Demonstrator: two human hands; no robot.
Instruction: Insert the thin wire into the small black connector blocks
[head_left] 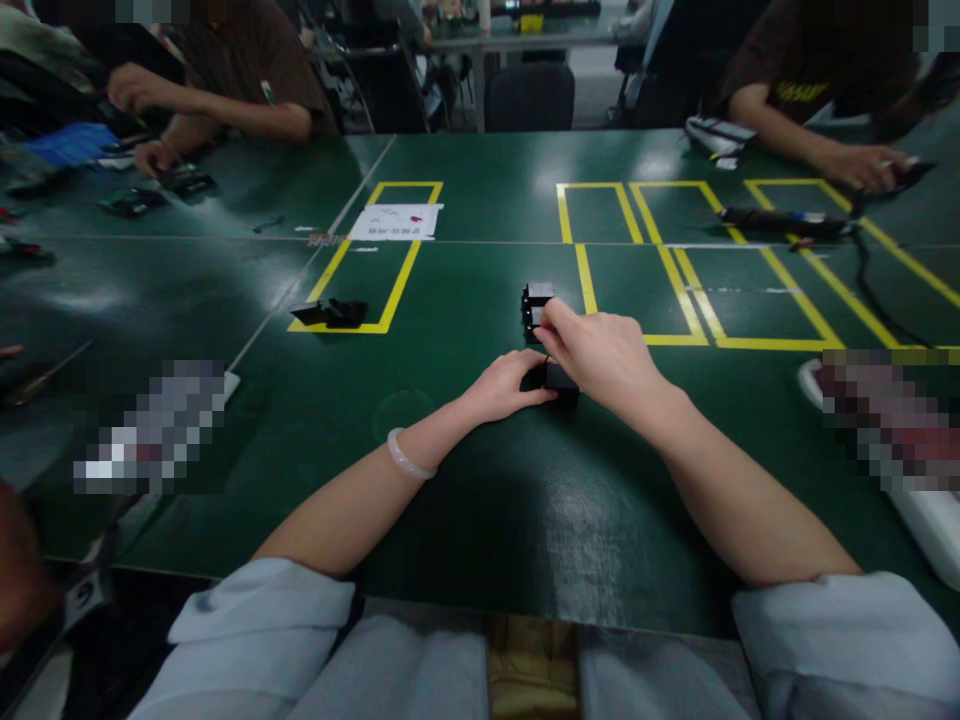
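Note:
My left hand (501,386), with a pale bracelet on its wrist, rests low over the table. Its thumb and fingers close around the sides of a small black block (561,378). My right hand (604,352) is above and to the right of that block, its fingertips pinched together. What sits between those fingertips is hidden. Just beyond them stands a small black piece with grey faces (538,292); the fingers overlap its lower right part, and I cannot tell whether they touch it.
Yellow tape rectangles (585,280) mark the green table (450,520). A black part (331,313) lies left, near a white paper (397,221). Blurred-out devices lie at both sides. Across the table, two people handle dark parts; a black cable (862,270) runs at right.

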